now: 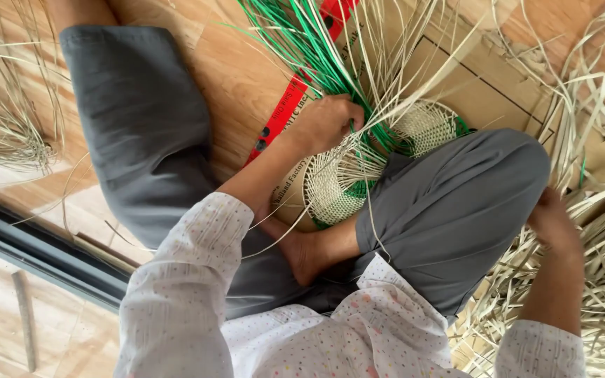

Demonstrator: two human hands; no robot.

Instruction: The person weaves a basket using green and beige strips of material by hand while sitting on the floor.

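Observation:
A half-woven round basket [337, 185] of pale straw with green bands lies on its side between my crossed legs. Loose pale and green strands [302, 49] fan upward from it. My left hand [325, 122] is closed on the green strands at the basket's rim. My right hand [551, 218] reaches past my right knee into a pile of pale straw strips [600, 238]. Its fingers are hidden among the strips, so I cannot tell whether it grips any.
A flattened cardboard box [484, 84] with a red printed band [285, 105] lies under the basket on the wooden floor. Another straw bundle [8, 140] sits far left. A dark door track [36, 252] and a wooden stick [26, 318] are at lower left.

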